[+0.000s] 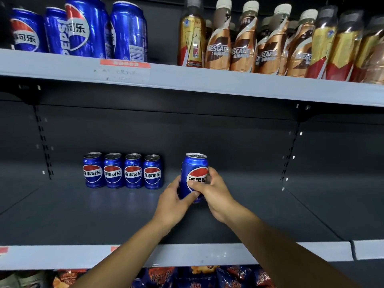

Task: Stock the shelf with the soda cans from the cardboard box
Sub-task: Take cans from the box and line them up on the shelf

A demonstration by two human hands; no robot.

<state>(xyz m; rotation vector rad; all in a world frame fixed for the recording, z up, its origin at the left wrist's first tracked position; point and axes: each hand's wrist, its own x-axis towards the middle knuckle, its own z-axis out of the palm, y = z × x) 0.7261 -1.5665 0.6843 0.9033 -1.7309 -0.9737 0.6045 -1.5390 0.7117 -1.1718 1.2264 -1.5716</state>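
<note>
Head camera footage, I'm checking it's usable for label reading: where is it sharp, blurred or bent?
Head view: the held can and the four-can row read sharp; the bottles at upper right smear at the edge; the price tag is washed out; the upper shelf edge slopes and bows from wide-angle distortion.

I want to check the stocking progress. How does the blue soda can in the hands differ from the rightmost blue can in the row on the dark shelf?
The held blue soda can is gripped by the left hand and right hand; the rightmost row can stands free. The held can is nearer, apart from the row, with its logo partly covered. Both share one design.
</note>
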